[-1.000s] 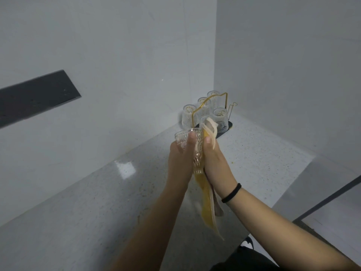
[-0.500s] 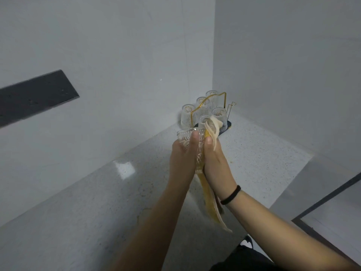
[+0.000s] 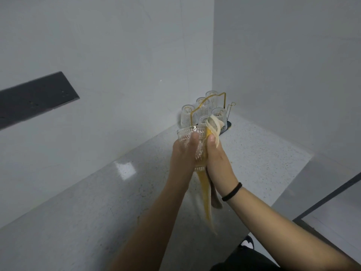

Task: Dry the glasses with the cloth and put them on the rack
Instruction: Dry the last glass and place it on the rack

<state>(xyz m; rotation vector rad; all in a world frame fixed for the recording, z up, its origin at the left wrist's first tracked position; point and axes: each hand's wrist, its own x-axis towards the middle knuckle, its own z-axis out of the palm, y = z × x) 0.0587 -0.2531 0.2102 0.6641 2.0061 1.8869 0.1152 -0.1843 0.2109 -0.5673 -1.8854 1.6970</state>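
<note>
Gripping a patterned clear glass, the left hand has its fingers curled round the far side, thumb laid over the near wall just under the rim. Right hand pinches the yellow cloth against the glass's right side; thumb tip presses cloth near the rim, and the other fingers are hidden behind, so how they lie cannot be told. Cloth bunches pale above the thumb and trails down below both wrists, its tail blurred. Black band on the right wrist.

Glass is held in the air above the counter, mouth up and tilted away, touching nothing but hands and cloth.

Rack, gold wire on a dark base, stands at the counter's far corner where the two walls meet. Five glasses sit upturned on it; whether a free peg is left cannot be made out.

Judgement: drying step under way, placing not yet begun.

Risks:
- Wet embossed glass held by one hand alone; a hard twist of the cloth could turn it out of the left grip and drop it on stone.
- Hanging cloth tail could snag the wire handle or brush a racked glass on the reach in.
- Crowded rack: a glass set down carelessly may knock a neighbour.
</note>
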